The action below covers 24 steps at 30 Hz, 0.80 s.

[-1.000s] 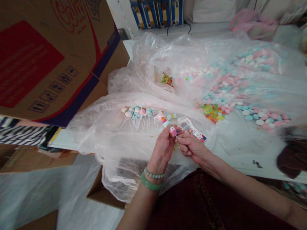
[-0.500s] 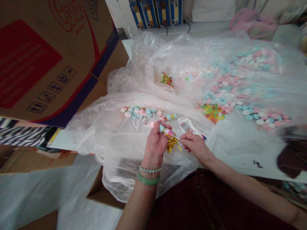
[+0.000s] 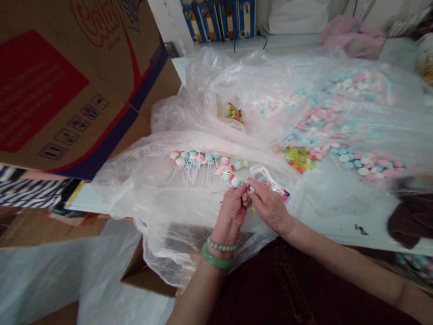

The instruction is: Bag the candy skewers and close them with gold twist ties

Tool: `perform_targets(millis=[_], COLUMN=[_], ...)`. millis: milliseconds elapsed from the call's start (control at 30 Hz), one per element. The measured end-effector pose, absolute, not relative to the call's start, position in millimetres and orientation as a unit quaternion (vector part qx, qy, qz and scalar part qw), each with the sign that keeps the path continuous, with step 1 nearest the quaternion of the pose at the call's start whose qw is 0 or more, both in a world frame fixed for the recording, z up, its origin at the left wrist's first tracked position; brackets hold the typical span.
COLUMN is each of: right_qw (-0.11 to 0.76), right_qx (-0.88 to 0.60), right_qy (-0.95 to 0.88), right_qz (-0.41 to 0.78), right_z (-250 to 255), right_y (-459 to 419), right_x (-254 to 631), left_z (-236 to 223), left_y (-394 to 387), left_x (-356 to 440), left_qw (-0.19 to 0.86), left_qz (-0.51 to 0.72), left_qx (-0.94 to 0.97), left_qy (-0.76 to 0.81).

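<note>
My left hand (image 3: 233, 205) is closed round the lower end of a marshmallow lollipop (image 3: 232, 178), whose pink, blue and white pieces sit in a clear wrapper pointing up and left. Against it, my right hand (image 3: 270, 205) pinches at the gathered end; what lies between its fingertips is hidden. Gold strips (image 3: 253, 209) poke out below the hands, mostly covered. Just beyond lie several marshmallow lollipops on white sticks (image 3: 194, 159) and a short row of coloured candies (image 3: 241, 165). A printed white packet (image 3: 267, 178) rests behind my right hand.
Clear plastic sheeting (image 3: 145, 167) covers much of the table. Loose pastel marshmallows (image 3: 368, 164) and a heap of yellow, green and orange candies (image 3: 299, 158) lie right. A large cardboard box (image 3: 74, 81) stands left; a dark cloth (image 3: 411, 221) lies at the right edge.
The lollipop's lower end has come into my left fingers, and its wrapped top now points away. My right hand has moved in against the left. The gold strips are now mostly covered.
</note>
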State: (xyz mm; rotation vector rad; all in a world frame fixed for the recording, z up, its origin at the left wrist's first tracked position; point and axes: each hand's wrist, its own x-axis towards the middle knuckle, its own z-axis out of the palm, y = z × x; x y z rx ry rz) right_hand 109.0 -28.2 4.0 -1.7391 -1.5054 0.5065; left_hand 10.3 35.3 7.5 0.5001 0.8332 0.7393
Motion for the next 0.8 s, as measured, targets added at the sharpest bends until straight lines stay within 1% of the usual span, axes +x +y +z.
perform_targets(millis=[133, 233, 467, 567, 633, 667, 733, 800], right_qw=[0.404, 0.399, 0.341, 0.292, 0.258, 0.249, 0.271, 0.358], right_qx=[-0.657, -0.647, -0.611, -0.634, -0.638, -0.639, -0.649, -0.667], right_qy=[-0.605, -0.633, -0.713, -0.714, -0.720, -0.723, -0.711, -0.635], right_qz=[0.197, 0.146, 0.035, -0.051, -0.090, -0.086, -0.011, 0.155], right_z=[3, 0, -6, 3, 10, 12, 16, 17], right_y=[-29, -30, -35, -35, -32, -29, -20, -11], right_x=[112, 115, 109, 102, 99, 99, 103, 108], left_z=[10, 12, 10, 17, 23, 26, 29, 29], left_y=[31, 29, 34, 35, 35, 35, 35, 35], left_x=[12, 12, 13, 19, 24, 26, 29, 27], left_qw=[0.831, 0.840, 0.823, 0.822, 0.834, 0.843, 0.861, 0.874], left_qz=[0.348, 0.336, 0.357, 0.356, 0.355, 0.352, 0.339, 0.319], left_qx=[0.231, 0.206, 0.114, 0.060, 0.048, 0.045, 0.040, 0.045], left_qy=[0.367, 0.374, 0.428, 0.440, 0.419, 0.405, 0.378, 0.364])
